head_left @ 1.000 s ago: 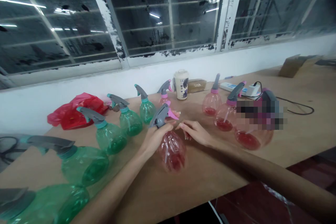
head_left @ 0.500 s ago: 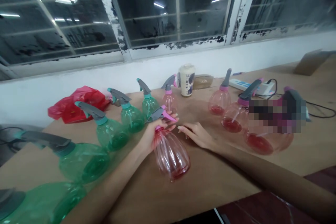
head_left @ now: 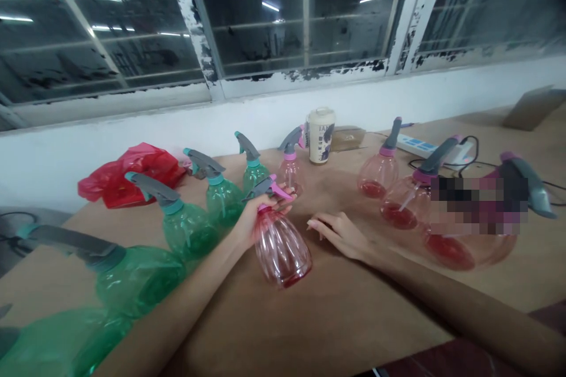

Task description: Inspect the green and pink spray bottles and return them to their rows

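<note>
My left hand (head_left: 262, 215) is wrapped round the neck of a clear pink spray bottle (head_left: 285, 247) with a grey and pink trigger head. The bottle tilts, its base toward me, over the table. To the right of it, my right hand (head_left: 340, 234) hovers or rests low over the tabletop, fingers loosely bent and apart, nothing in it. Green spray bottles (head_left: 188, 227) stand in a row on the left. Behind the held bottle is another pink spray bottle (head_left: 292, 174). More pink spray bottles (head_left: 378, 174) stand at the right, one partly covered by a pixelated patch.
A paper cup (head_left: 321, 136) stands at the back by the wall, beside a brown packet (head_left: 348, 138). A red plastic bag (head_left: 132, 175) lies back left. On the right are a white power strip (head_left: 424, 146) with cables and a cardboard piece (head_left: 533, 109). Windows rise behind the wooden table (head_left: 265, 330).
My left hand and the held pink spray bottle have shifted slightly left and back. My right hand is a little farther right, widening the gap to the bottle. The view has turned slightly.
</note>
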Demonstrator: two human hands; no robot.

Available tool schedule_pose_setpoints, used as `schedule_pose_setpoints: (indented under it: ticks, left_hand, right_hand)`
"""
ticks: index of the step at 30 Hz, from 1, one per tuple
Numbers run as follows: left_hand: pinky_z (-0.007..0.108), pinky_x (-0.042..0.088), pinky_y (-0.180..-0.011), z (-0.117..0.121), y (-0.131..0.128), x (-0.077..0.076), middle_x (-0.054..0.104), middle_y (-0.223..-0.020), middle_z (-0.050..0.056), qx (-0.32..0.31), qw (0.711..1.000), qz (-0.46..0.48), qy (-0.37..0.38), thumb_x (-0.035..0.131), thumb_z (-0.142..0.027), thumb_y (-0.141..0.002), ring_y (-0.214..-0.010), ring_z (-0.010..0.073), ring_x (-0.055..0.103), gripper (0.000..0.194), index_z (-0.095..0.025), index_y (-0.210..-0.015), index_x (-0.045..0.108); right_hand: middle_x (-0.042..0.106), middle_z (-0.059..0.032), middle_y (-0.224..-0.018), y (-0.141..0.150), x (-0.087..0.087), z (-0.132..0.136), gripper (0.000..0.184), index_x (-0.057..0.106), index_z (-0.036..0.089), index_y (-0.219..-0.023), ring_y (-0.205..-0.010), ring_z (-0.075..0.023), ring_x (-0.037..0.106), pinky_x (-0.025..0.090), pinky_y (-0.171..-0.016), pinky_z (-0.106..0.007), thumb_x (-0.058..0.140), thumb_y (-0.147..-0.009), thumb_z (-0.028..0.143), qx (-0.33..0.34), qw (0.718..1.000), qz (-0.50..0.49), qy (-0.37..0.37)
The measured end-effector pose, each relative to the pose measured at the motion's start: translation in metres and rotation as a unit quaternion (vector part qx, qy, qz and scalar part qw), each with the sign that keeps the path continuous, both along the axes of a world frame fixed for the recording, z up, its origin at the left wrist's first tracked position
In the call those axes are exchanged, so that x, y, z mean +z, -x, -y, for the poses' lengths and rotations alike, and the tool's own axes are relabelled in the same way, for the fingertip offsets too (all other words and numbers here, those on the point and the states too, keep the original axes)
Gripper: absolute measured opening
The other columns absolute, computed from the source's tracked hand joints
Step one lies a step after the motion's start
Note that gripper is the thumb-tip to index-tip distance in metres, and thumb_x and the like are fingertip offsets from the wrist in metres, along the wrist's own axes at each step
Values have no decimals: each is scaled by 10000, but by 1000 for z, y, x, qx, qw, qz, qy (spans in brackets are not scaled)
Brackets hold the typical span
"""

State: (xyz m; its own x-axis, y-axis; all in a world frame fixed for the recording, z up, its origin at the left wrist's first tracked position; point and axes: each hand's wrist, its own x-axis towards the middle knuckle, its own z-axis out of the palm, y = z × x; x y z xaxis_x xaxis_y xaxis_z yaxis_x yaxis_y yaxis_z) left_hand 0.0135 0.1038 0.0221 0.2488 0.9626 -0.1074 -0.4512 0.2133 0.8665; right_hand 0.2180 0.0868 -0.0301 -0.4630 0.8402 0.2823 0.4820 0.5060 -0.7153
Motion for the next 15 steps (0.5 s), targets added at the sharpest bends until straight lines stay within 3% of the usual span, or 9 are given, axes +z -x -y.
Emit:
schedule_pose_setpoints:
  ticks: [5, 9, 15]
  left_hand:
    - [393, 460, -961, 3, -9, 10, 701, -1078, 82, -36, 998, -30, -35, 516, -56, -682, -1053, 241, 631, 507, -132, -1175, 605]
    - [374, 475, -922, 10, -22, 16, 707, -1051, 97, -78, 994, -65, -50, 598, -123, -696, -1010, 249, 645, 395, -125, -1088, 649]
    - [311, 489, -775, 15, -36, 17, 723, -815, 74, -110, 983, -137, -57, 691, -307, -706, -818, 208, 661, 193, -141, -804, 700]
  right_hand:
    - [611, 3, -638, -2, -3, 0, 458, 645, 186, -826, -634, -134, 585, 401, -670, -264, 335, -935, 505, -11, 1000, -14, 18]
    - [579, 13, -596, -3, -5, -3, 480, 646, 179, -807, -597, -124, 564, 399, -650, -250, 320, -939, 507, -33, 997, -58, 27]
    - [530, 7, -533, -5, -8, -10, 556, 550, 171, -581, -518, -110, 518, 393, -573, -238, 327, -918, 552, -79, 986, -136, 63]
